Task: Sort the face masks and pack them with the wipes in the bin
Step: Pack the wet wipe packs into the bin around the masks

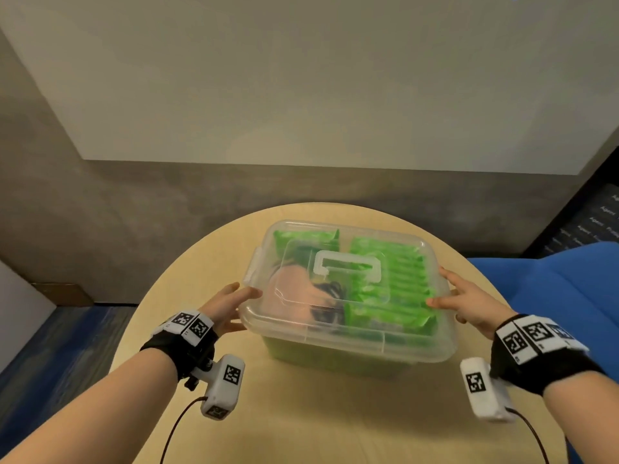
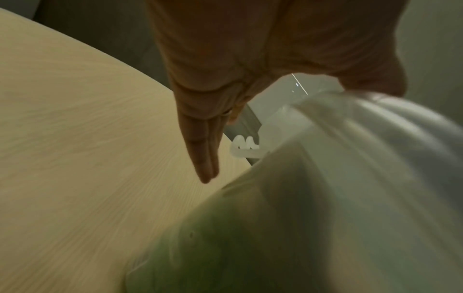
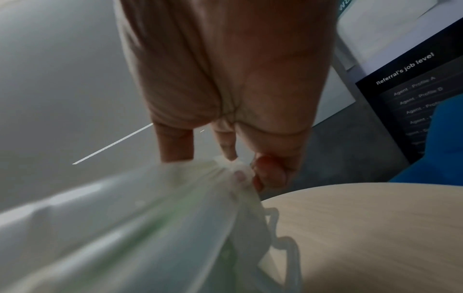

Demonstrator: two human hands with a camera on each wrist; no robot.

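Observation:
A clear plastic bin (image 1: 335, 333) stands on the round table with its lid on and the white handle (image 1: 348, 262) lying flat. Through the lid I see green wipe packs (image 1: 398, 279) on the right and along the back, and a pink mask (image 1: 294, 286) and a black mask (image 1: 330, 289) on the left. My left hand (image 1: 231, 306) is at the lid's left edge, thumb on top; in the left wrist view its fingers (image 2: 205, 158) hang straight beside the bin wall (image 2: 350, 158). My right hand (image 1: 469, 296) grips the lid's right edge, fingers (image 3: 270, 172) curled at the rim (image 3: 125, 218).
The light wooden table (image 1: 301, 413) reaches the wall behind. A blue chair (image 1: 552, 283) stands to the right, with a dark printed panel (image 1: 589, 222) behind it. White side latches (image 2: 244, 148) (image 3: 283, 243) hang loose at both ends of the bin.

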